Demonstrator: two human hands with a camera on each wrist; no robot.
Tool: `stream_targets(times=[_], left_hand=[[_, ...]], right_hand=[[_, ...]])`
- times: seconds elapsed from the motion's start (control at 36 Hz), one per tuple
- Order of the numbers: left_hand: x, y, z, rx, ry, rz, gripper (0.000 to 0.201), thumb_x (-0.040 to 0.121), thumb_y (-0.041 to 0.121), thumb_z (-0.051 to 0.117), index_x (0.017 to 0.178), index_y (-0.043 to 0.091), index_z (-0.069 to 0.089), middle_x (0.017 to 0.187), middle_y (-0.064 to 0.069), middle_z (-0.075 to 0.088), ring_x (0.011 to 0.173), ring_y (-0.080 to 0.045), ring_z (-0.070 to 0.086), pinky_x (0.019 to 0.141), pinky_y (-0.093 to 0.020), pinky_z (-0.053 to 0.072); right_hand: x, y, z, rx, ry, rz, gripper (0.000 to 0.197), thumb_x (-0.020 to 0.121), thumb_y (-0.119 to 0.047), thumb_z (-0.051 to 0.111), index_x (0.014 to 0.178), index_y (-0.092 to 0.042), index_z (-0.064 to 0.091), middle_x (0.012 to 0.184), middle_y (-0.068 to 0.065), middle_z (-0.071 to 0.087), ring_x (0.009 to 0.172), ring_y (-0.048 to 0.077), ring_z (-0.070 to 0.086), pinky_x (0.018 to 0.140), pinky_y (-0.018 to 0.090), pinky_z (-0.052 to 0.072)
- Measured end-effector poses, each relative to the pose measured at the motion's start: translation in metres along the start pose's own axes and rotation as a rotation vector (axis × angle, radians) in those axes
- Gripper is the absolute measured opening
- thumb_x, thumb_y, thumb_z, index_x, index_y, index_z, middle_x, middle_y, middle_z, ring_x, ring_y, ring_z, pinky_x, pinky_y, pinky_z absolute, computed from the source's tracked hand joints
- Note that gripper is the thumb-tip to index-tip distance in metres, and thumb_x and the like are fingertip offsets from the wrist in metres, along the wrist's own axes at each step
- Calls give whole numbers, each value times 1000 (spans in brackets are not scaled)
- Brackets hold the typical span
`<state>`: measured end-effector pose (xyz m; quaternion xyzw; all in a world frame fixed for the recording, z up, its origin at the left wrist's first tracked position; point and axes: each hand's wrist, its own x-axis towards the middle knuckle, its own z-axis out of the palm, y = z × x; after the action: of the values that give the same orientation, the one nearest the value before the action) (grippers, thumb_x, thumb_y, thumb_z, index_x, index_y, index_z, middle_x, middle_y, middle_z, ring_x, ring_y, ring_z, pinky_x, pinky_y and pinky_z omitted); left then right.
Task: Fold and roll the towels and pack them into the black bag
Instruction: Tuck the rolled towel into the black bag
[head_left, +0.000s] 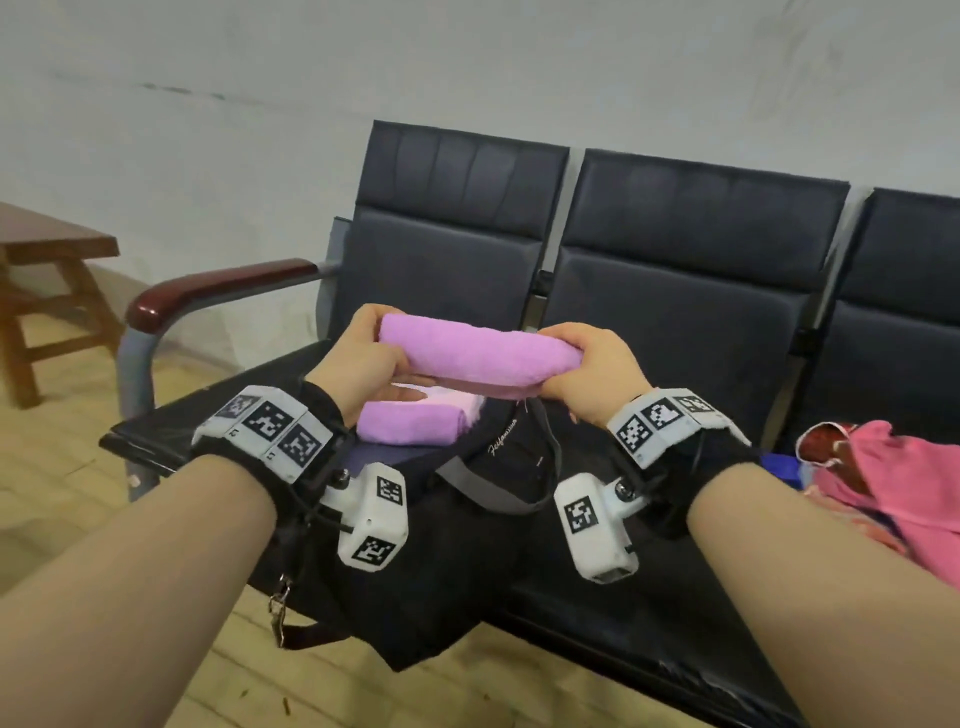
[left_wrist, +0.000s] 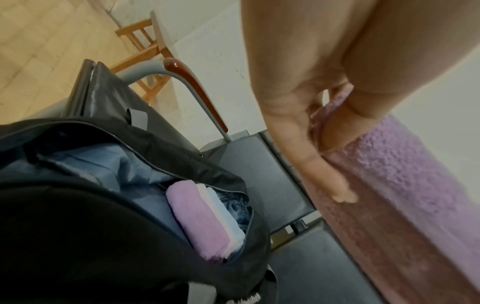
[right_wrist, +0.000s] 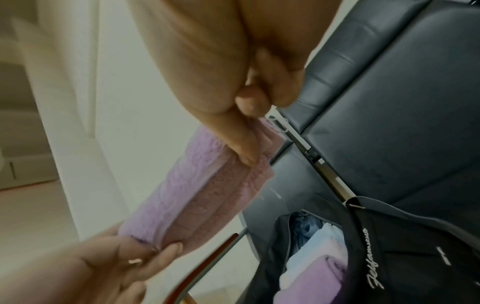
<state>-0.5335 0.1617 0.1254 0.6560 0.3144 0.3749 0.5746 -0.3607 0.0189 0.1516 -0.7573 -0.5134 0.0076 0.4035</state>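
Black padded bench seats (head_left: 675, 291) stand against a pale wall, over a wooden floor. Both the left hand (head_left: 358, 358) and right hand (head_left: 597, 374) grip a rolled purple towel (head_left: 478, 356) at frame centre, above the open black bag (head_left: 467, 519). Only the left wrist view shows its blue lining (left_wrist: 135, 164); inside lie purple, pink and light blue towels (left_wrist: 200, 218).

Black bag (head_left: 498, 467): white cursive script on the outer panel beside the zip opening. Head view too small to resolve beyond an initial "F". Right wrist view (right_wrist: 369, 259) shows it larger; reads roughly "Felfamouus", spelling uncertain. Small white mark further along the panel, illegible. Wrist-mounted units (head_left: 371, 512) carry black-and-white square fiducial codes, no letters.
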Motion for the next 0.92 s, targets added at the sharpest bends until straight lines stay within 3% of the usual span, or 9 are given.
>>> stream_targets(times=[0.08, 0.22, 0.28, 0.39, 0.53, 0.67, 0.78, 0.83, 0.92], left_hand=[[20, -11, -9, 63, 0, 39, 47, 84, -11, 34, 113, 25, 42, 105, -22, 58, 70, -27, 72, 52, -35, 55], [54, -26, -22, 112, 94, 67, 42, 85, -10, 37, 111, 22, 46, 96, -18, 61, 48, -15, 64, 38, -24, 46], [63, -35, -25, -47, 98, -2, 42, 87, -12, 29, 112, 17, 47, 103, -14, 60, 56, -23, 69, 46, -30, 54], [75, -47, -31, -306, 129, -83, 39, 90, -13, 24, 106, 10, 51, 106, -23, 60, 70, -36, 70, 61, -36, 61], [93, -62, -49, -507, 110, -206, 23, 92, 13, 38, 101, 3, 56, 108, -19, 61, 84, -41, 67, 78, -46, 59], [116, -83, -54, -333, 135, -218, 33, 92, 39, 60, 107, 11, 50, 124, -13, 56, 103, -31, 64, 69, -40, 59], [129, -102, -56, -143, 199, -199, 29, 89, 27, 67, 100, 11, 45, 123, -13, 48, 100, -23, 58, 57, -29, 59], [136, -111, -61, -91, 218, -210, 25, 90, 19, 65, 105, 8, 47, 120, -13, 48, 99, -21, 56, 55, -28, 58], [148, -125, -69, -80, 231, -263, 15, 89, 12, 65, 94, 12, 50, 119, -14, 51, 109, -28, 55, 69, -38, 58]], right_hand=[[24, 4, 19, -99, 29, -19, 44, 70, -3, 69, 107, -26, 71, 103, -3, 70, 96, 19, 63, 83, 23, 46], [50, 9, 49, -131, 37, -46, 45, 75, -2, 57, 105, -33, 70, 102, -6, 70, 93, 22, 64, 83, 38, 53], [59, 14, 63, 45, 22, 9, 53, 71, 4, 50, 102, -34, 70, 96, -4, 70, 81, 26, 68, 72, 43, 57], [76, 22, 87, 354, -8, 155, 59, 68, 17, 41, 97, -27, 67, 80, 11, 66, 47, 24, 65, 47, 29, 52], [93, 26, 117, 616, -136, 322, 40, 70, 2, 54, 106, -13, 67, 98, 12, 65, 72, 24, 65, 59, 29, 55], [109, 27, 144, 790, -98, 533, 28, 94, -32, 56, 100, -8, 68, 104, 12, 64, 87, 23, 61, 70, 35, 57], [115, 34, 171, 758, 32, 527, 12, 94, -19, 58, 85, -15, 65, 94, 5, 62, 79, 17, 59, 56, 31, 57], [117, 37, 182, 755, 37, 546, 8, 91, -10, 60, 95, -14, 66, 100, 5, 61, 82, 20, 59, 53, 34, 57], [121, 39, 193, 807, -17, 621, 40, 90, -2, 56, 126, -18, 52, 101, 3, 53, 83, 20, 56, 50, 36, 56]])
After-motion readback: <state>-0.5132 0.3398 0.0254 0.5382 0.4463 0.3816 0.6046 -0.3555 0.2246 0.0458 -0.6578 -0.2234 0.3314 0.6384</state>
